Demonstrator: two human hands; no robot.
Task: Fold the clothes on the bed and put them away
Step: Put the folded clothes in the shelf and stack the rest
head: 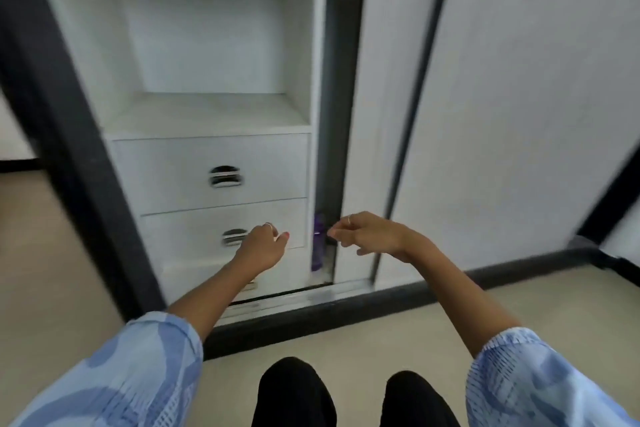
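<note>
- Head view: we reach our left hand (261, 246) toward the chrome cup handle (234, 237) of the lower white drawer (194, 229); fingers loosely curled, holding nothing.
- Our right hand (369, 235) hangs by the white sliding door (367, 135), fingers relaxed, empty.
- No clothes show here; neither hand carries any.
- We judge a hurried grab could slip off the shallow handle, or the door could pinch fingers.

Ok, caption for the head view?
Left hand at lower drawer handle; right hand empty by the wardrobe's sliding door.
</note>
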